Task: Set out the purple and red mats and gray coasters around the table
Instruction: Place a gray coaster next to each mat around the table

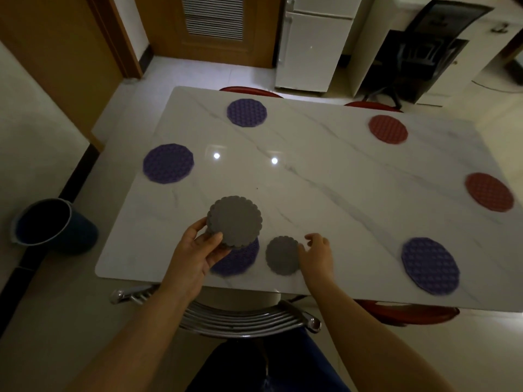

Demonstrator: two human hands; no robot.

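My left hand (198,250) holds a stack of gray scalloped coasters (235,220) above the near edge of the white marble table (325,193). Under the stack lies a purple mat (240,261), partly hidden. Just right of it a single gray coaster (281,255) lies flat, and my right hand (317,254) rests its fingers on that coaster's right edge. Other purple mats lie at the far left (246,112), the left side (168,163) and the near right (430,265). Two red mats sit at the far right (388,129) and the right edge (489,191).
A chrome chair back (243,318) stands between me and the table. Red chair seats (407,311) show at the near right and beyond the far edge. A dark bucket (53,224) stands on the floor at the left. A white fridge (311,43) is behind the table.
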